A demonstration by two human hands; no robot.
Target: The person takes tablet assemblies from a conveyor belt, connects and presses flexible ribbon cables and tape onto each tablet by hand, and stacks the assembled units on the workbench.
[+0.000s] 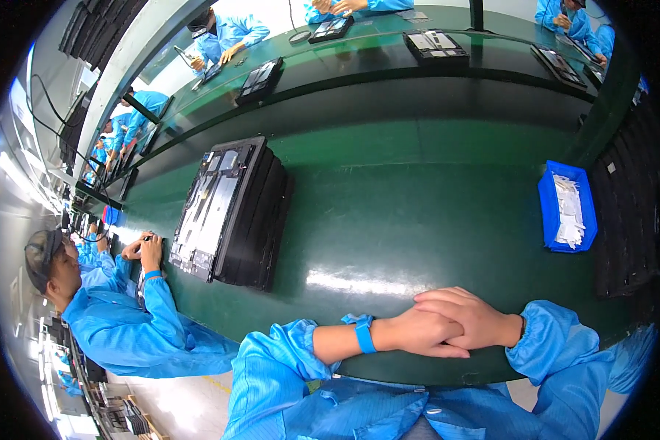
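Green and glossy is the table [389, 205], which I see from my distance through the head view, with a white shine of light before the hands. At its near edge, the left hand [420, 330] and the right hand [484, 317] are folded together, the fingers overlapping – how firmly each one closes on the other, I cannot tell. A blue band [364, 334] goes around the left wrist.

Ahead and to the left, well apart from the hands, I see the stack [259, 235] of black trays, on which lies a device [207, 209] with silver and black parts. To the right of the right hand, farther up the table, stands a blue box [548, 214] with white pieces [568, 209] inside. Just beside this box, more black trays [629, 205] are piled.

At the left side, a co-worker [121, 330] in blue keeps both hands near the table edge. Behind a dark rail [374, 86] – more trays with devices, and other people [231, 33] in blue.
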